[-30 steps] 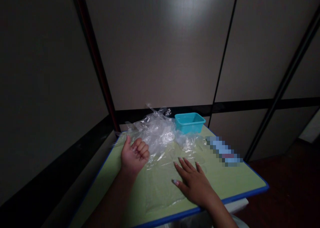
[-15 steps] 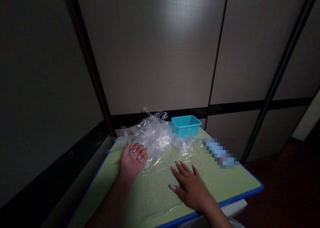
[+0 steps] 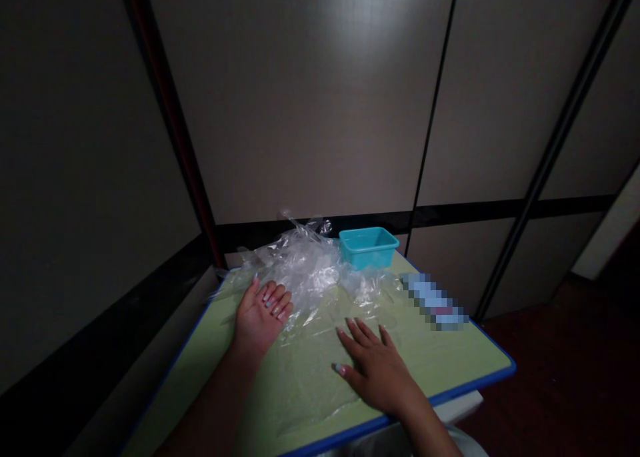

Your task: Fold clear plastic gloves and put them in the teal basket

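flat clear plastic bag (image 3: 310, 385): on table (image 3: 200, 383), long axis about 6-to-12 o'clock, which end opens cannot be told | right hand (image 3: 383, 371): palm down at its 3 o'clock side, fingers spread open | left hand (image 3: 261, 315): palm up, fingers loosely curled, half open, 10 o'clock | crumpled plastic bags (image 3: 305, 265): 12 | turquoise basket (image 3: 367, 257): 1

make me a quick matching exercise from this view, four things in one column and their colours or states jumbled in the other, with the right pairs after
Column 1
1. left hand
2. right hand
3. tub
4. plastic heap

Column 2
A. see-through and crumpled
B. palm down, fingers spread
C. teal, open at the top
D. palm turned up, fingers loosely curled

Right pairs: 1-D, 2-B, 3-C, 4-A
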Demonstrator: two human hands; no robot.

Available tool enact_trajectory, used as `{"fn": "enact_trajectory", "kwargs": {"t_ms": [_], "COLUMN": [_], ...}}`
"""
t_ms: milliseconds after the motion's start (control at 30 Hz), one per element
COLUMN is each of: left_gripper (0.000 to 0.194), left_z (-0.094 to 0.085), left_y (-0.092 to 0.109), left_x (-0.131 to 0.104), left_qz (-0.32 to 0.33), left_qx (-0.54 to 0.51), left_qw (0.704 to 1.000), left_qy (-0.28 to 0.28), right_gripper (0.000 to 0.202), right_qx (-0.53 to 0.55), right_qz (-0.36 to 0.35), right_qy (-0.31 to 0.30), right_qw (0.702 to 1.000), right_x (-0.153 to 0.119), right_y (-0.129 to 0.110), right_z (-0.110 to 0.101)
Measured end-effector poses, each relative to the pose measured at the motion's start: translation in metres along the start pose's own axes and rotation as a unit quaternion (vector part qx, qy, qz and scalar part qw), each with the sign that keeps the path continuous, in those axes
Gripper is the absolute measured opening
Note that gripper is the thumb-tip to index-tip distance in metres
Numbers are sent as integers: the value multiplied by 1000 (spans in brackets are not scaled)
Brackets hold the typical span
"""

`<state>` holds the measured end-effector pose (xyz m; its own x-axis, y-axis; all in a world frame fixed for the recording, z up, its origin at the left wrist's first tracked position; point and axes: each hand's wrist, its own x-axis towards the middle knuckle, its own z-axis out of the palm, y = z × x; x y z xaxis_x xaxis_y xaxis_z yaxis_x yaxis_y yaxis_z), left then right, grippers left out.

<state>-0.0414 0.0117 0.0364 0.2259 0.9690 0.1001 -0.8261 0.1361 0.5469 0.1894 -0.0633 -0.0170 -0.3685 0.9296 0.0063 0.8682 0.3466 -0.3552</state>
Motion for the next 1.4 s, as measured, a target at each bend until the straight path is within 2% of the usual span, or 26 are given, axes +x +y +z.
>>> {"fn": "enact_trajectory", "kwargs": {"t_ms": [100, 200, 367, 533, 933, 1133, 1400], "left_gripper": [39, 34, 26, 29, 29, 29, 35], "left_z": [-1, -2, 1, 3, -3, -2, 2], "left_y": [-4, -13, -19, -11, -10, -8, -6], "left_x": [2, 4, 2, -1, 3, 2, -2], "left_qz": [-9, -50, -89, -75, -29, -6, 3], "left_qx": [31, 79, 119, 98, 55, 43, 24], "left_qw": [999, 996, 989, 990, 998, 999, 1000], "left_qy": [7, 13, -26, -65, -9, -14, -15], "right_gripper": [62, 63, 64, 63, 63, 62, 61], "right_qx": [5, 10, 7, 5, -10, -11, 5], "right_qz": [0, -4, 0, -1, 4, 0, -5], "right_qy": [1, 5, -2, 3, -12, -5, 14], "right_qw": [1000, 1000, 1000, 1000, 1000, 1000, 1000], "right_x": [0, 1, 1, 1, 0, 0, 3], "right_y": [1, 2, 3, 2, -1, 0, 7], "right_z": [0, 1, 0, 1, -2, -2, 12]}}
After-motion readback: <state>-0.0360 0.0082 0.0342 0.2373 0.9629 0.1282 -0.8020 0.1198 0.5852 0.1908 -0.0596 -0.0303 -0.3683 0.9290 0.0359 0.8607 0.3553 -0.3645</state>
